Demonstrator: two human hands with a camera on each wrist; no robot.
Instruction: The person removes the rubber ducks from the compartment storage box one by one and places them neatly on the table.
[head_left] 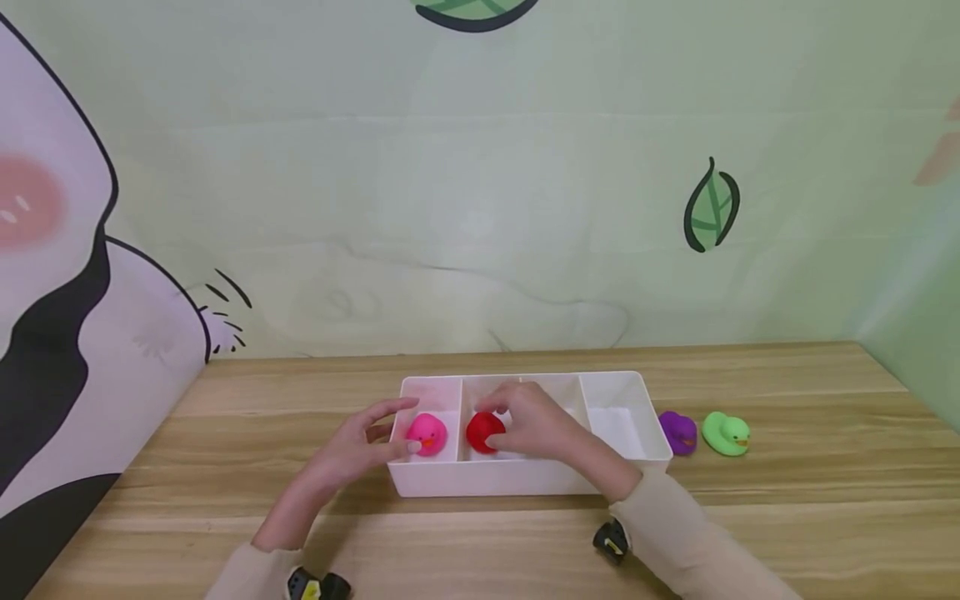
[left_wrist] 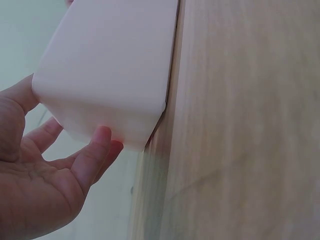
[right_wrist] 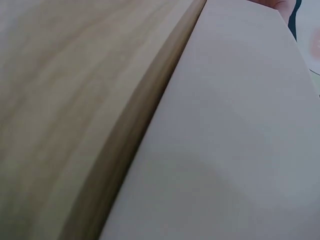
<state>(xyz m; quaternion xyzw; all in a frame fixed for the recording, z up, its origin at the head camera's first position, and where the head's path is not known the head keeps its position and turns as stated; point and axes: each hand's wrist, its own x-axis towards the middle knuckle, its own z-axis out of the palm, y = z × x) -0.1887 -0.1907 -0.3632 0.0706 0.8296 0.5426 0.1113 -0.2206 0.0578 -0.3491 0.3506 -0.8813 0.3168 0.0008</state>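
Observation:
A white divided box [head_left: 487, 481] stands on the table. My left hand [head_left: 358, 442] holds its left end, thumb over the rim; in the left wrist view that hand's fingers [left_wrist: 92, 157] are against the end wall of the box. A pink rubber duck [head_left: 427, 433] sits in the leftmost compartment, beside my left thumb. In the second compartment from the left, my right hand [head_left: 536, 422] pinches a red rubber duck [head_left: 483, 432] between thumb and fingers; its front is turned out of sight. The right wrist view shows mostly the box's front wall [right_wrist: 220, 130].
Right of the box, a purple rubber duck [head_left: 678, 433] lies close to its end wall, with a green rubber duck [head_left: 726, 433] farther right. The wooden table [head_left: 825, 500] meets a printed backdrop [head_left: 480, 208] at the rear.

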